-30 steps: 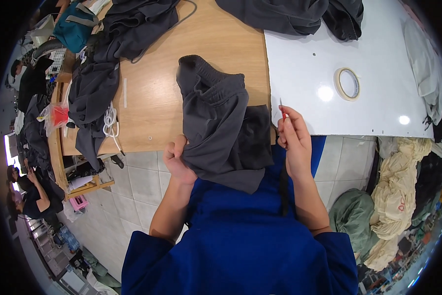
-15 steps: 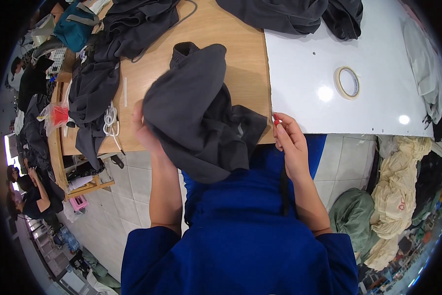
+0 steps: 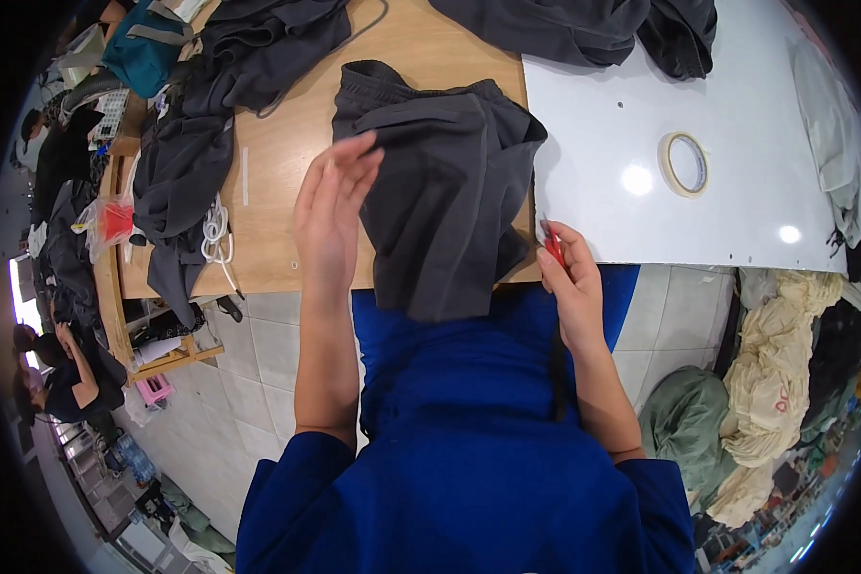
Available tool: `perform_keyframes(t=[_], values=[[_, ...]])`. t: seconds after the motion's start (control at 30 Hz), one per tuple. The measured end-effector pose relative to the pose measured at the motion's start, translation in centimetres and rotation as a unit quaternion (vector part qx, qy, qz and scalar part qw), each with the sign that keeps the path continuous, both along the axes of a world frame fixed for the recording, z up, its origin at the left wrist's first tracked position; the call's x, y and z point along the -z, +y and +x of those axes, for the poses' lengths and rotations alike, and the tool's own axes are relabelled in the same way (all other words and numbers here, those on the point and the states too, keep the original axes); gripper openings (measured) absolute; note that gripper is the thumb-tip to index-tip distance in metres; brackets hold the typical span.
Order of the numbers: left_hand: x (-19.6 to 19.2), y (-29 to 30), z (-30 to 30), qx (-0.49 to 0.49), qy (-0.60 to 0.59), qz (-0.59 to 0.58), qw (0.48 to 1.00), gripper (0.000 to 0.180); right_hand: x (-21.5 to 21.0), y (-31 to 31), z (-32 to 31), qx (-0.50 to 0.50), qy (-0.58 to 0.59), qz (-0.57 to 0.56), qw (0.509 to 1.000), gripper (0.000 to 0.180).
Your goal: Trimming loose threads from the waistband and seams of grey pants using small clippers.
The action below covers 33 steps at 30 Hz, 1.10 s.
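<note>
Dark grey shorts [image 3: 430,182] lie at the front of the wooden table, their gathered elastic waistband toward the far side. Their near end hangs over the table edge against my blue apron. My left hand [image 3: 336,196] is raised over the left side of the shorts, its fingers stretched and slightly blurred, holding nothing. Beside the lower right of the shorts, my right hand [image 3: 574,268] is closed around small red-handled thread snips [image 3: 553,241]. Their metal tip points up and away, and the fingers partly cover the handles.
More dark grey garments [image 3: 545,29] are heaped at the far side and on the left. A roll of masking tape [image 3: 684,165] lies on the white tabletop [image 3: 603,210] at right. White cord [image 3: 217,234] hangs near the left edge. Fabric bundles [image 3: 770,368] sit below right.
The bunched shorts have been laid out flatter, with the waistband now showing at the far end. My left hand has let go and moved up and right; the snips stay in my right hand.
</note>
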State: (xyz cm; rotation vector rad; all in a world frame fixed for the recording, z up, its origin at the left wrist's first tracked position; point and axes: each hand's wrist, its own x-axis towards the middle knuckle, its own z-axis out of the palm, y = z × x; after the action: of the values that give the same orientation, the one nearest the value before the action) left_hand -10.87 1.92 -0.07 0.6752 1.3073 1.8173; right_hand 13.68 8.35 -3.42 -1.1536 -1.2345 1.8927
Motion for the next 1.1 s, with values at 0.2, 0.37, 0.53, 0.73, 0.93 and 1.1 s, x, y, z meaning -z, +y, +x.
perform_keyframes(t=[0.2,0.37,0.53,0.73,0.93,1.1], values=[[2.4,-5.5,1.3,0.004,0.114,-0.207,0.972,0.024,0.7,0.3,0.9,-0.049,0.035,-0.037,0.997,0.03],[1.3,-6.6,6.0,0.206,0.378,-0.278,0.859,0.019,0.5,0.2,0.1,-0.033,0.078,-0.033,0.996,0.028],[2.2,-3.4,7.8,0.151,0.604,-0.158,0.766,0.028,0.4,-0.3,-0.2,-0.03,0.1,0.012,0.994,0.02],[1.8,1.7,7.6,0.217,0.111,-0.188,0.951,0.01,0.1,-0.3,1.0,0.003,0.108,0.009,0.994,0.02],[0.9,4.4,5.2,0.132,-0.248,-0.144,0.949,0.021,0.2,-0.8,1.9,-0.002,0.12,-0.033,0.992,0.024],[0.8,3.3,5.2,0.136,-0.265,-0.127,0.946,0.02,-0.7,-0.9,-0.9,0.014,0.079,-0.013,0.997,0.029]])
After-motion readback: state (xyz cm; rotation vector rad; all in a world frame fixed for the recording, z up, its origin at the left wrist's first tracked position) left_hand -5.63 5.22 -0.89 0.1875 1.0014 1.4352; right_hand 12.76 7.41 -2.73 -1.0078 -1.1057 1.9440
